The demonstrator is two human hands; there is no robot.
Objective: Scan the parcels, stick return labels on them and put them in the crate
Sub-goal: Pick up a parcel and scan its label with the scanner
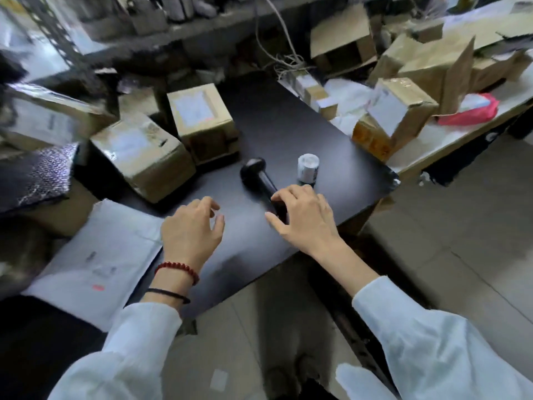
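Observation:
A black handheld scanner [255, 174] lies on the black table [331, 145], head pointing away from me. My right hand [302, 217] rests over its handle, with the thumb spread on one side and the fingers on the other, not clasped round it. My left hand [191, 226] hovers above the table to the left, fingers loosely curled and holding nothing. A small white roll of labels [308, 168] stands upright just beyond my right hand. Two taped cardboard parcels [144, 157] [203, 122] sit at the table's left. A white mailer bag [98, 255] lies near my left forearm.
More cardboard boxes [398, 111] and a red bag [473, 111] crowd a light bench on the right. A silver bubble mailer [40, 174] and further boxes pile up at far left. Shelving and cables run along the back. Grey tiled floor lies below.

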